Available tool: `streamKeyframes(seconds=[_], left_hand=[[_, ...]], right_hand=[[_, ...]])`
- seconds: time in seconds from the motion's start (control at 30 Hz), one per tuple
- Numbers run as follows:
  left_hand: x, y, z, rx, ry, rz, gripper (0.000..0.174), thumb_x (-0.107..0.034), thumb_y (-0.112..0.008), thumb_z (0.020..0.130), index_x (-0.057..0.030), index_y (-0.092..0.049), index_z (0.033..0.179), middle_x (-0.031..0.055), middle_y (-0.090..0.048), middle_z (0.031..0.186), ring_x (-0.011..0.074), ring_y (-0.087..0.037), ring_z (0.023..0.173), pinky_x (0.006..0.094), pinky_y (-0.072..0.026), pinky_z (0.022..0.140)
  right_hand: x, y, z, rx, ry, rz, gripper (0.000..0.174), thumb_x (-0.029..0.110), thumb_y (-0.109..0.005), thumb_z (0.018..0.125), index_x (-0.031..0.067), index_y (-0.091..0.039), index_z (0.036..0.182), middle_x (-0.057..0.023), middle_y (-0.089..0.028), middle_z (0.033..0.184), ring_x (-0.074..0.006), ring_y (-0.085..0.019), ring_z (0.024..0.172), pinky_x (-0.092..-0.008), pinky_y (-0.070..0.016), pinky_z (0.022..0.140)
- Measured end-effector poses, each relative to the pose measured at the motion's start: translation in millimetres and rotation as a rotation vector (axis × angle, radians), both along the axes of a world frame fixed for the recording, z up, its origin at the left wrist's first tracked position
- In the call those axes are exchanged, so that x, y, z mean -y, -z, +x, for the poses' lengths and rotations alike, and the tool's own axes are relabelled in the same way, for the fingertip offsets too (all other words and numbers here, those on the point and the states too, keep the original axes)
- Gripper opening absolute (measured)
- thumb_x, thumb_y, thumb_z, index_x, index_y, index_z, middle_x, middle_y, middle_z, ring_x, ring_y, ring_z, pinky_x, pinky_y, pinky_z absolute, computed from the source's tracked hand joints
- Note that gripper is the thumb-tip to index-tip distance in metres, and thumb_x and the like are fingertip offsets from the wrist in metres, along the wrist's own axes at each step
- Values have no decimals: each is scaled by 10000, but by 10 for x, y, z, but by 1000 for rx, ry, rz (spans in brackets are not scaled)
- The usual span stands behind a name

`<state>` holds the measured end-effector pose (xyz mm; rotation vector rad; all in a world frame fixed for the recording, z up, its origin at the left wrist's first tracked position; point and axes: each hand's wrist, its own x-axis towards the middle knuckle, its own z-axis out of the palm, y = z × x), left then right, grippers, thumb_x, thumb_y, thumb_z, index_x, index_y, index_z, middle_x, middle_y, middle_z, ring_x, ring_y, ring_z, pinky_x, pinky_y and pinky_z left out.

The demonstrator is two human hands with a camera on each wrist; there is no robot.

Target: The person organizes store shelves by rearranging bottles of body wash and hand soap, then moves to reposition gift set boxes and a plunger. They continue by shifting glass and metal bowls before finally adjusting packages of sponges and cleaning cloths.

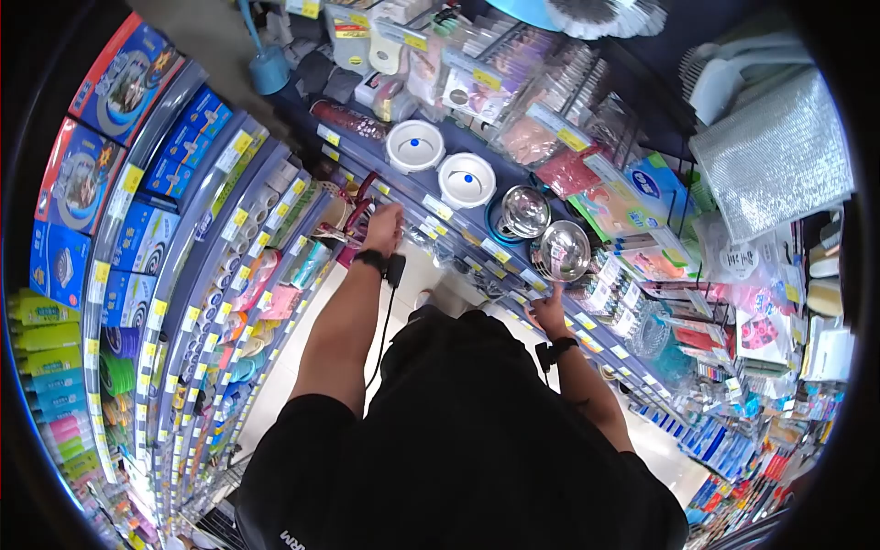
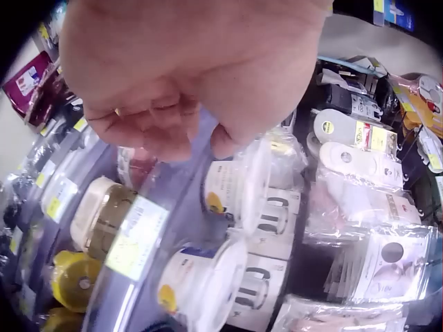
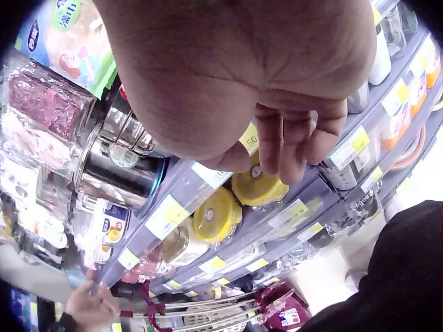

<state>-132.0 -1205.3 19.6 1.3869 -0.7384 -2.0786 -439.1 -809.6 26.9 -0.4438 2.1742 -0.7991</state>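
Observation:
My left hand [image 1: 385,229] is at the front edge of a shelf, its fingers loosely bent; in the left wrist view the hand [image 2: 187,76] is above the shelf's lip, beside white lidded containers [image 2: 197,280]. Two such white containers [image 1: 467,181] stand on the shelf between my hands. My right hand [image 1: 552,313] is at the same shelf's edge, just below a shiny steel pot [image 1: 564,252]. The right wrist view has this hand [image 3: 249,90] with fingers hanging loosely over price labels, the steel pot [image 3: 118,169] to its left. Neither hand visibly holds anything.
Hanging packets [image 1: 573,170] fill the rack behind the pots. Blue boxes [image 1: 188,142] line the shelves at left. A basket [image 3: 214,315] with a red handle is near my left hand. Yellow-lidded jars [image 3: 217,216] stand on a lower shelf. Pale floor [image 1: 284,367] shows below.

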Motion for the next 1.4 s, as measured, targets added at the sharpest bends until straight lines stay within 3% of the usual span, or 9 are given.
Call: streamKeyframes(seconds=[0.13, 0.2, 0.27, 0.37, 0.6, 0.77, 0.83, 1.2, 1.4], left_hand=[[-608, 916, 631, 329, 324, -212, 199, -307, -626, 933, -127, -661, 855, -2, -571, 682, 121, -540, 596, 303, -471, 526], [-947, 1646, 1119, 992, 1069, -1353, 136, -151, -589, 863, -74, -699, 840, 148, -719, 801, 332, -707, 763, 487, -550, 707], [-1318, 1721, 1510, 802, 1287, -949, 215, -223, -588, 940, -56, -711, 883, 126, -732, 818, 266, -713, 741, 447, -539, 640], [-1771, 1428, 1780, 594, 748, 99, 219, -267, -585, 990, -98, -688, 896, 7, -641, 768, 143, -591, 616, 333, -421, 490], [-1520, 2149, 2280, 489, 807, -647, 147, -229, -598, 940, -128, -658, 852, -8, -624, 776, 112, -607, 636, 291, -386, 495], [-1179, 963, 1506, 533, 488, -164, 198, -244, -684, 927, -128, -677, 1088, 7, -704, 933, 115, -640, 703, 260, -433, 538], [-941, 1831, 1669, 595, 800, -914, 243, -206, -667, 924, -23, -698, 1080, 111, -740, 918, 216, -715, 838, 355, -587, 717], [-1338, 352, 635, 565, 647, -171, 296, -296, -693, 883, -64, -720, 1065, 30, -695, 873, 133, -631, 726, 296, -472, 567], [-1134, 1271, 888, 653, 873, -533, 341, -298, -678, 885, -21, -713, 1082, 81, -711, 883, 191, -673, 771, 339, -529, 656]], right_hand=[[-74, 208, -23, -23, 20, -59, 884, 4, -690, 830, 46, -185, 1555, -124, -666, 777, -229, -686, 624, -353, -533, 558], [-95, 210, -10, -47, 5, -48, 860, 12, -683, 836, 47, -210, 1553, -131, -678, 793, -228, -692, 645, -362, -546, 586], [-75, 97, 40, -63, 22, -46, 847, 19, -685, 839, 46, -224, 1549, -141, -688, 817, -228, -694, 647, -369, -552, 602], [-11, -141, 130, -42, 50, 9, 814, 102, -663, 857, 100, -259, 1564, -163, -725, 875, -326, -736, 788, -451, -568, 760], [36, -465, 472, -334, -95, -109, 787, 63, -658, 840, 27, -287, 1532, -185, -714, 1012, -388, -704, 897, -473, -538, 838], [128, -663, 604, -250, -182, -124, 789, 95, -660, 835, 44, -299, 1534, -225, -709, 1044, -423, -688, 1019, -487, -531, 909], [175, -702, 596, -211, -281, -134, 734, 124, -663, 857, 32, -351, 1515, -239, -716, 1066, -426, -690, 1032, -478, -534, 920], [364, -1428, 536, -145, -407, -200, 404, 194, -614, 914, 31, -629, 1284, -200, -740, 1051, -388, -704, 1008, -457, -547, 914], [96, -1356, 437, -145, -440, -295, 240, 185, -610, 903, 47, -733, 1056, -177, -741, 1024, -384, -706, 972, -444, -556, 890]])
